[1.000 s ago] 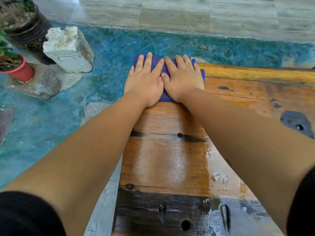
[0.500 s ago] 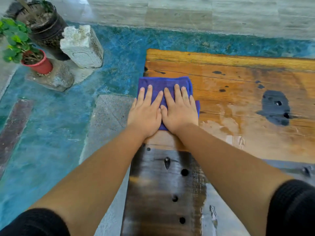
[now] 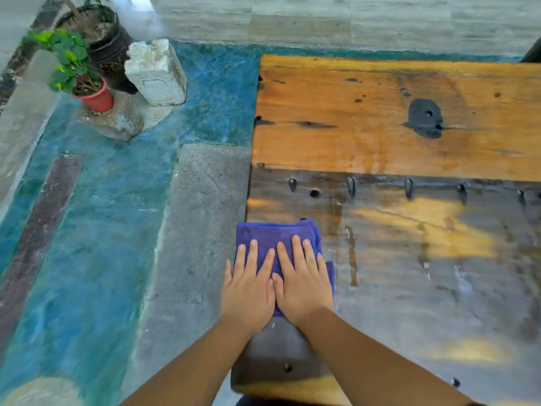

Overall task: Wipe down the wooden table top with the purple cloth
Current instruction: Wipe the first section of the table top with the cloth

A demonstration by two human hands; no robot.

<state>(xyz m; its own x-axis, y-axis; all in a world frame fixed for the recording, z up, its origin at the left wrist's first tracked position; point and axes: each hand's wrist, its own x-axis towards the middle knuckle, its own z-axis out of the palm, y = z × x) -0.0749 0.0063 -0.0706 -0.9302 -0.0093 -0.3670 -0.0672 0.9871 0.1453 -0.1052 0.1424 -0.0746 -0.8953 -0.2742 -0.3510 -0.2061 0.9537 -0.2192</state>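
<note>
A folded purple cloth (image 3: 278, 234) lies flat on the wooden table top (image 3: 380, 136), right at the table's left edge on the dark near plank. My left hand (image 3: 247, 291) and my right hand (image 3: 303, 284) lie side by side on the cloth, palms down, fingers stretched forward and pressing it onto the wood. The near half of the cloth is hidden under both hands. The wood around the cloth looks wet and glossy.
Left of the table is a grey stone slab and blue-green floor. A red pot with a green plant (image 3: 95, 96), a dark large pot (image 3: 106, 45) and a white stone block (image 3: 156, 73) stand at the far left. Dark bolts and holes dot the table planks.
Both hands have dragged the cloth along the left edge from the far end of the table toward me, onto the dark near plank.
</note>
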